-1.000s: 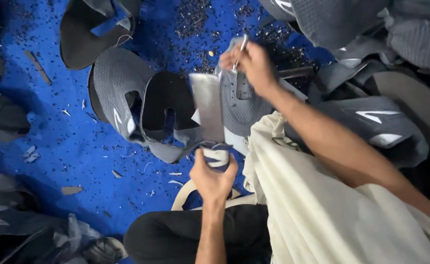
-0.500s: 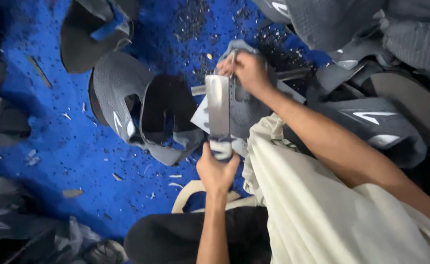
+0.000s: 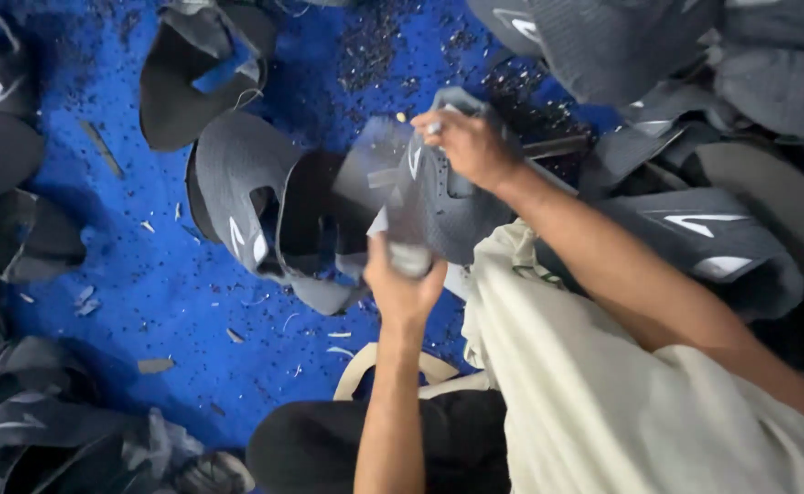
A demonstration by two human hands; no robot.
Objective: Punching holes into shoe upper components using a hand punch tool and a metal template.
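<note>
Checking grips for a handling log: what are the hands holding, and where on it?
Both hold one dark grey knit shoe upper. The left hand grips its near, lower end; the right hand pinches its far, upper edge.

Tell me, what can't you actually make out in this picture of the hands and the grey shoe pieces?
Head view only:
- Lower end of the grey shoe upper: wrapped inside the left hand.
- Small pale object at the right hand fingertips: too small and blurred to identify.
- Dark specks on the blue floor: too small to tell.
- Pile of grey pieces: cut off by the top and right edges.
</note>
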